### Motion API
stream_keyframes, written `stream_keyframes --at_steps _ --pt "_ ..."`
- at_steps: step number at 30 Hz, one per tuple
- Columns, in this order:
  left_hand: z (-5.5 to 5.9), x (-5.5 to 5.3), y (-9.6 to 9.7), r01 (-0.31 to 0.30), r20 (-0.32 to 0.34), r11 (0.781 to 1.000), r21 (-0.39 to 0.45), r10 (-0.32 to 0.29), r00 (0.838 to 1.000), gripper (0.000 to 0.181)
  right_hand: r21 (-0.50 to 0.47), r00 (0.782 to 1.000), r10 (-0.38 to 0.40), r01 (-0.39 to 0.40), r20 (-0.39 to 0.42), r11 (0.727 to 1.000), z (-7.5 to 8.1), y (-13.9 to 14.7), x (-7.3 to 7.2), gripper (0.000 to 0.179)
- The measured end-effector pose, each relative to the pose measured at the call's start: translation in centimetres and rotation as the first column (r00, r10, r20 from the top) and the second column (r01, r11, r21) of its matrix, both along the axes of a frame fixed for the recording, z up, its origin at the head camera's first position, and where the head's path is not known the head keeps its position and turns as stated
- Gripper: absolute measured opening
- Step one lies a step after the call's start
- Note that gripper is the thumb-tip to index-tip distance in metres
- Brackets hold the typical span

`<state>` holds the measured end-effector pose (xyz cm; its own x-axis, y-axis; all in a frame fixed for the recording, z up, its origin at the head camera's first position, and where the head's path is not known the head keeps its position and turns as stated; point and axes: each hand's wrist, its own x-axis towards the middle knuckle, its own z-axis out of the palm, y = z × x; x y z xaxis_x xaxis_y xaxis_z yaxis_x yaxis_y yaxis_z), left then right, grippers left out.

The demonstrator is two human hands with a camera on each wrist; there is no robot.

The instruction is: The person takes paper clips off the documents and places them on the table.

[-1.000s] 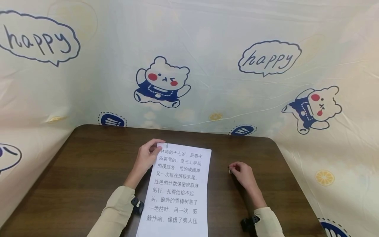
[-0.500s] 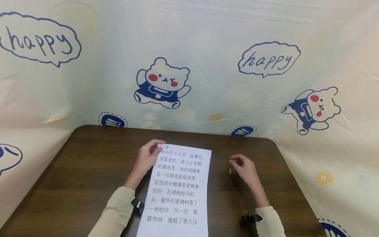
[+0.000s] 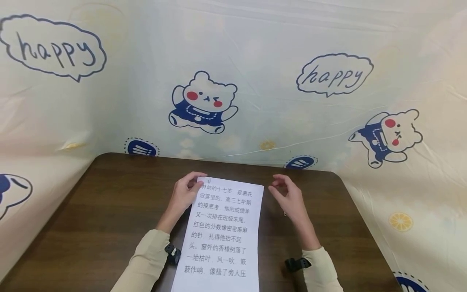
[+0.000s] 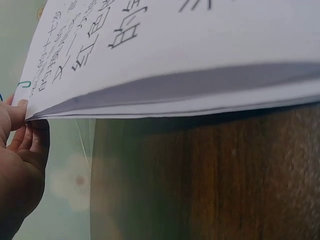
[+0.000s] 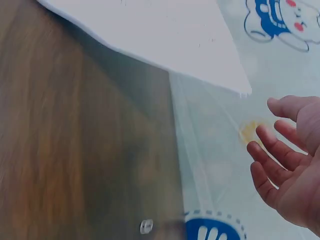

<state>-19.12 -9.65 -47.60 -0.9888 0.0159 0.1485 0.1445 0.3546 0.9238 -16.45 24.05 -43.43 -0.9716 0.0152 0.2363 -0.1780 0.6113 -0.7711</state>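
Head view: picture a clock face centred on the white stack of paper [image 3: 226, 238], with 12 toward the cartoon-printed cloth backdrop [image 3: 262, 44]. Large Chinese characters cover the top sheet, and the 6 o'clock end runs out of frame over the brown desk [image 3: 109, 211]. At the 11 o'clock corner, the left hand [image 3: 183, 193] pinches the sheets between thumb and fingers; a small paper clip [image 3: 209, 181] sits on the edge just beside its fingertips. Near the 1 o'clock corner, apart from the paper, the right hand [image 3: 290, 198] has its fingers parted and loosely bent, with nothing visible in them. A loose clip [image 5: 146, 226] lies on the desk, between 2 and 3 o'clock.

Seen from the left wrist, the stack's side edge shows several layers bowed apart, and the clip on it looks green. Such paper is likely light, limp and easily creased, its sheets apt to slip over one another; a flat pinch at the 11 and 1 o'clock corners should suit it. The loose clip is probably hard and slick, best taken with fingertips.
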Motion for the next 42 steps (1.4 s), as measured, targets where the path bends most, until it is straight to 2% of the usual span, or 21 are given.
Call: stream_keyframes --at_steps 5,8,13,18,23,26,29,33,36,42 --pt "0.2 0.1 0.1 0.005 0.005 1.0 0.003 -0.005 1.0 0.022 0.042 0.999 0.03 -0.029 -0.023 0.999 0.6 -2.2 -0.6 0.04" --pt "0.3 0.1 0.1 0.005 0.004 1.0 0.004 -0.005 1.0 0.023 0.103 0.996 0.066 -0.059 -0.062 0.993 0.9 -3.7 -1.0 0.04" --pt "0.3 0.3 0.1 0.002 0.012 1.0 0.005 -0.002 1.0 0.023 0.224 0.977 0.148 -0.111 -0.155 0.968 1.1 -6.7 -1.7 0.038" --pt "0.1 0.2 0.4 0.009 0.007 1.0 -0.005 -0.009 1.0 0.024 0.304 0.966 0.214 -0.163 -0.144 0.939 1.1 -9.7 -2.1 0.039" --pt "0.1 0.2 0.5 0.01 0.006 1.0 -0.003 -0.01 1.0 0.024 0.39 0.962 0.262 -0.213 -0.076 0.896 1.3 -12.1 -2.4 0.039" --pt "0.1 0.1 0.6 0.016 -0.001 1.0 0.018 -0.016 1.0 0.024 0.472 0.955 0.291 -0.232 -0.055 0.85 1.5 -13.2 -2.7 0.038" --pt "0.1 0.0 0.7 0.032 -0.009 0.999 0.031 -0.032 0.999 0.025 0.571 0.951 0.306 -0.223 -0.052 0.79 1.4 -14.1 -2.9 0.037" --pt "0.0 0.1 0.8 0.037 -0.021 0.999 0.029 -0.036 0.999 0.025 0.639 0.948 0.316 -0.221 -0.036 0.737 1.1 -14.9 -3.0 0.037" --pt "-0.1 0.2 0.8 0.024 -0.038 0.999 0.024 -0.023 0.999 0.025 0.653 0.946 0.323 -0.228 -0.027 0.722 0.8 -15.2 -2.8 0.038" --pt "0.1 0.1 0.6 0.017 -0.038 1.0 0.022 -0.016 0.999 0.025 0.647 0.944 0.327 -0.22 -0.048 0.73 0.8 -15.6 -2.9 0.04"
